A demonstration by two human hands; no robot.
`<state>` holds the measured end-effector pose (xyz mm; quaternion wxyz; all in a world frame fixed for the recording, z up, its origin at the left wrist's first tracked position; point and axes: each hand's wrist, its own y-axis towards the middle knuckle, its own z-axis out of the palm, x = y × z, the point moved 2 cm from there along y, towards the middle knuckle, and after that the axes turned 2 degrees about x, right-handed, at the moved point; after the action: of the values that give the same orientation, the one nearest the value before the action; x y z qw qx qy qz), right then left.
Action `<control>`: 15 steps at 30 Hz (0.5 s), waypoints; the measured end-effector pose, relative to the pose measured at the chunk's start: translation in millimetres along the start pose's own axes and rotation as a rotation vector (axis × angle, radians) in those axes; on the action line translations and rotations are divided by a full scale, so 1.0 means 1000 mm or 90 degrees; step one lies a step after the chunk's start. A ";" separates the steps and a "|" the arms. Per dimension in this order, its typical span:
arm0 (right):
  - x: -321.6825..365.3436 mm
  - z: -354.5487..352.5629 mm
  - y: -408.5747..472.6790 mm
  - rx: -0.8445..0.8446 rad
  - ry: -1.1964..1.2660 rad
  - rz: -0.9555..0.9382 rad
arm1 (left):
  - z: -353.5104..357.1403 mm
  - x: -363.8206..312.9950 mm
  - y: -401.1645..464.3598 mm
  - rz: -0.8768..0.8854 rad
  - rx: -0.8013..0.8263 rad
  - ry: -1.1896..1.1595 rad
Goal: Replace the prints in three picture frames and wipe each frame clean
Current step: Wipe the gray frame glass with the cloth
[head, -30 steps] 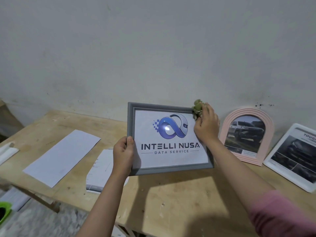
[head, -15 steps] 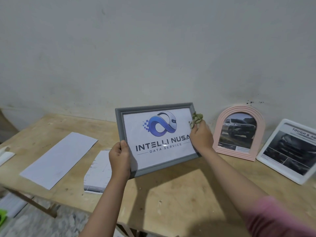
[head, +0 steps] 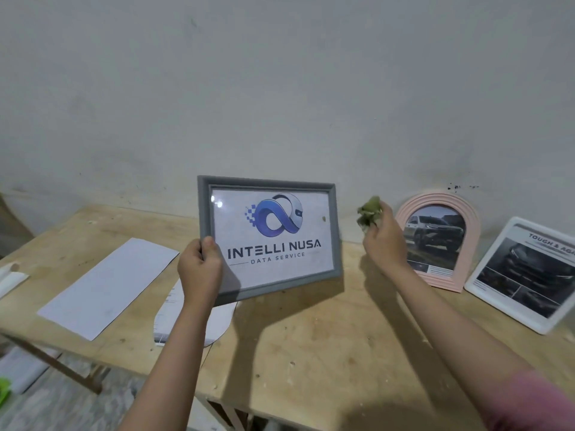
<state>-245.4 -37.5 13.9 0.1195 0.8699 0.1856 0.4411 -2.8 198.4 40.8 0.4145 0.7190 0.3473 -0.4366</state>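
My left hand [head: 200, 267] grips the lower left corner of a grey picture frame [head: 337, 237] and holds it upright above the table. Its print shows a blue logo and the words INTELLI NUSA DATA SERVICE. A small speck sits on the glass at the right. My right hand [head: 382, 241] pinches a crumpled green cloth [head: 368, 211] a little to the right of the frame, apart from it. A pink arched frame [head: 466, 265] with a car print leans on the wall. A white frame [head: 485, 272] with a dark car print leans at the far right.
A white sheet [head: 105, 287] lies on the left of the wooden table [head: 311, 353]. An arched printed sheet [head: 165, 318] lies under my left forearm. White strips [head: 9, 278] lie at the table's left end. The wall stands right behind the table.
My right hand with the cloth has come off the frame's upper right corner and moved right. My left hand has turned the frame more upright and shifted it slightly left.
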 end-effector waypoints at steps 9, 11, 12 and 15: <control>0.021 0.039 0.028 0.127 -0.084 -0.145 | 0.017 -0.012 -0.024 -0.036 0.070 -0.067; 0.008 0.039 0.019 0.156 -0.076 -0.160 | 0.015 -0.006 -0.023 -0.075 0.048 -0.095; 0.003 0.039 0.012 0.171 -0.073 -0.172 | 0.013 -0.003 -0.022 -0.093 0.031 -0.108; -0.008 0.044 -0.017 0.233 -0.107 -0.148 | 0.013 0.006 -0.020 -0.151 -0.019 -0.145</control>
<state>-217.8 -27.6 -23.7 0.0247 0.8836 0.3505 0.3096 -22.0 196.3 25.5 0.4070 0.6126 0.3871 -0.5561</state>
